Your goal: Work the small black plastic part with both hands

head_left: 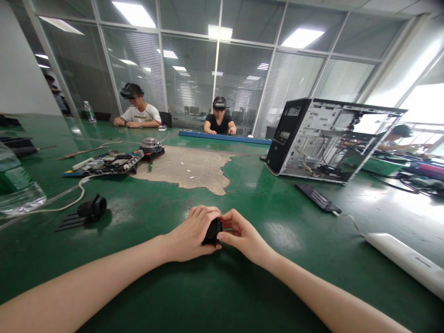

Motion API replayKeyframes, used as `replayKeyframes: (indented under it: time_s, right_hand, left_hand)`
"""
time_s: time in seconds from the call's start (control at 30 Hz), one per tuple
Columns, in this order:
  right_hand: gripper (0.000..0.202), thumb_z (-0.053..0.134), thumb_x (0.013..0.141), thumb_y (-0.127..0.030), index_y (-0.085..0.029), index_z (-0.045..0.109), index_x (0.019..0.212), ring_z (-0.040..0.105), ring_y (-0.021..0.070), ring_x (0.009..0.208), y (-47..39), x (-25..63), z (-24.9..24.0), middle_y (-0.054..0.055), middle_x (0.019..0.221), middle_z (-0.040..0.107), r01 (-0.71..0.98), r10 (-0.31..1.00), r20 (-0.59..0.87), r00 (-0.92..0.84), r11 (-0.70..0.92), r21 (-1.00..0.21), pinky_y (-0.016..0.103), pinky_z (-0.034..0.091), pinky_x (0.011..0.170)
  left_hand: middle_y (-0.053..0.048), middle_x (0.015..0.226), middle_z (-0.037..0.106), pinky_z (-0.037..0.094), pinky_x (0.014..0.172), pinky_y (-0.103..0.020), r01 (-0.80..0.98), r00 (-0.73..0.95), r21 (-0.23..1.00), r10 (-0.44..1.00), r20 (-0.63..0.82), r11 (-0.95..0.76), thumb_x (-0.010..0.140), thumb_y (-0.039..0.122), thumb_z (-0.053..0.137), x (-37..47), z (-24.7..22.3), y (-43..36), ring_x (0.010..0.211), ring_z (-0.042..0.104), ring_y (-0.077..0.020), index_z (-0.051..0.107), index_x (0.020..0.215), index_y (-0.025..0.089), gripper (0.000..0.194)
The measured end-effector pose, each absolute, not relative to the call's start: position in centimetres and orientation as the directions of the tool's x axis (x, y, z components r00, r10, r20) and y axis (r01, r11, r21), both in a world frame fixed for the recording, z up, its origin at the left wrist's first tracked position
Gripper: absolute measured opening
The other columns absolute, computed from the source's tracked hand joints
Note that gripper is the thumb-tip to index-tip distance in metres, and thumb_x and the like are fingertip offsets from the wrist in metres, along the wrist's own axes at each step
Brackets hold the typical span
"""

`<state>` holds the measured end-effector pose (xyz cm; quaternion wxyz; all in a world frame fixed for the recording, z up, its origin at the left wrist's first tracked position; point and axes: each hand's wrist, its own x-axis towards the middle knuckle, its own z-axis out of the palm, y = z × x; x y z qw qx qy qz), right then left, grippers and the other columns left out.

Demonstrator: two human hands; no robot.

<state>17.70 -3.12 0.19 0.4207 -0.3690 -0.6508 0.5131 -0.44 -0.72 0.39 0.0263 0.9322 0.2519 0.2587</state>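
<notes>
A small black part (211,232) is held between my two hands, low over the green table (274,296). My left hand (192,233) wraps round it from the left, with the fingers over its top and the thumb below. From the right, my right hand (243,233) grips its right edge between thumb and fingers. What the part is cannot be made out, as my left hand covers much of it. To the left, a black bracket-like piece (92,210) with prongs lies on the table.
An open computer case (319,141) stands at the right, near a dark flat adapter (318,198) and a white power strip (405,263). A circuit board (107,163), a metal cooler (151,145) and a bottle (17,180) are left. Two people sit across; another is far right.
</notes>
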Motion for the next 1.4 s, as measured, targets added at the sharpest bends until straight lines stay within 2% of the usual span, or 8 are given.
replayKeyframes:
  time_s: [0.3,0.5,0.73,0.97,1.13,1.27,1.4]
  right_hand:
    - [0.024,0.061,0.072,-0.037,-0.02,0.048,0.082,0.056,0.0137,0.079,-3.17,17.49,0.26,-0.001,0.08,0.056,0.058,0.927,0.155,-0.343,0.186,-0.981,0.028,0.044,0.071]
    - [0.029,0.061,0.072,-0.035,-0.019,0.051,0.092,0.056,0.0162,0.085,-2.78,17.6,-0.08,0.003,0.09,0.057,0.097,0.931,0.13,-0.34,0.172,-0.98,0.032,0.045,0.077]
    - [0.029,0.067,0.066,-0.031,-0.021,0.049,0.087,0.055,0.0153,0.087,-2.99,17.37,0.1,-0.001,0.087,0.054,-0.01,0.91,0.169,-0.378,0.178,-0.984,0.028,0.047,0.073]
    - [0.025,0.062,0.07,-0.038,-0.02,0.05,0.082,0.055,0.0126,0.078,-2.76,17.07,0.11,-0.002,0.082,0.056,0.011,0.935,0.163,-0.315,0.175,-0.984,0.027,0.044,0.072]
    - [0.025,0.062,0.071,-0.034,-0.019,0.051,0.089,0.056,0.0133,0.079,-2.42,17.24,-0.09,0.0,0.088,0.056,0.058,0.943,0.103,-0.315,0.127,-0.99,0.028,0.044,0.072]
    - [0.021,0.062,0.072,-0.029,-0.02,0.05,0.086,0.055,0.0138,0.083,-2.58,17.42,-0.13,0.0,0.087,0.054,0.035,0.924,0.147,-0.354,0.17,-0.985,0.027,0.044,0.072]
    - [0.026,0.065,0.069,-0.025,-0.022,0.046,0.087,0.054,0.0145,0.086,-3.03,17.46,-0.03,-0.001,0.086,0.053,0.003,0.912,0.153,-0.381,0.167,-0.986,0.028,0.046,0.074]
  left_hand:
    - [-0.012,0.115,0.043,0.034,0.087,-0.043,0.443,0.74,0.19,0.477,0.473,-0.876,0.073,0.036,0.058,-0.43,0.43,-0.76,0.103,0.041,-0.0265,0.029,0.116,0.018,0.055]
    - [-0.012,0.114,0.043,0.033,0.086,-0.042,0.48,0.718,0.201,0.514,0.47,-0.854,0.073,0.035,0.058,-0.37,0.41,-0.98,0.102,0.041,-0.026,0.029,0.117,0.017,0.055]
    - [-0.011,0.112,0.045,0.034,0.085,-0.041,0.496,0.684,0.211,0.528,0.503,-0.842,0.071,0.032,0.058,-0.27,0.32,-0.74,0.1,0.042,-0.0254,0.031,0.114,0.018,0.053]
    - [-0.011,0.112,0.045,0.033,0.085,-0.041,0.502,0.69,0.206,0.532,0.491,-0.84,0.072,0.032,0.058,-0.26,0.34,-0.76,0.1,0.042,-0.0259,0.03,0.114,0.018,0.053]
    - [-0.01,0.111,0.045,0.034,0.085,-0.041,0.506,0.691,0.214,0.541,0.48,-0.836,0.071,0.033,0.058,-0.27,0.35,-0.66,0.099,0.042,-0.0257,0.031,0.114,0.017,0.053]
    - [-0.01,0.111,0.045,0.034,0.084,-0.041,0.504,0.69,0.215,0.54,0.482,-0.837,0.071,0.032,0.058,-0.31,0.35,-0.66,0.099,0.042,-0.0256,0.031,0.113,0.018,0.052]
    - [-0.01,0.111,0.044,0.034,0.084,-0.041,0.504,0.691,0.216,0.54,0.481,-0.836,0.07,0.029,0.058,-0.32,0.33,-0.7,0.099,0.042,-0.0253,0.03,0.113,0.017,0.052]
